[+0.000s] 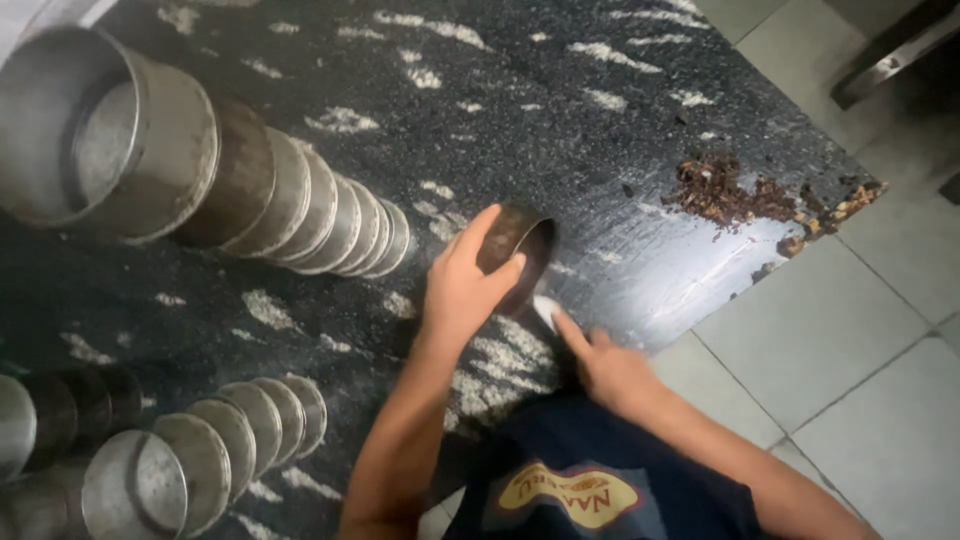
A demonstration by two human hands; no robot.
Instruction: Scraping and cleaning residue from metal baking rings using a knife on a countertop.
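Note:
My left hand (pixel 462 285) grips a small round metal tin (pixel 520 250) by its rim, tilted on its side on the black speckled stone counter (pixel 520 110). My right hand (pixel 600 365) sits just below and to the right of the tin, its index finger stretched out toward a small white object (pixel 545 310) at the tin's lower edge. Whether the finger holds that white thing I cannot tell.
A long nested stack of larger metal tins (pixel 250 190) lies on its side at the left. A second stack (pixel 200 450) lies at the lower left. A pile of brown crumbs (pixel 735 195) sits near the counter's right edge. Grey floor tiles (pixel 850 350) lie beyond.

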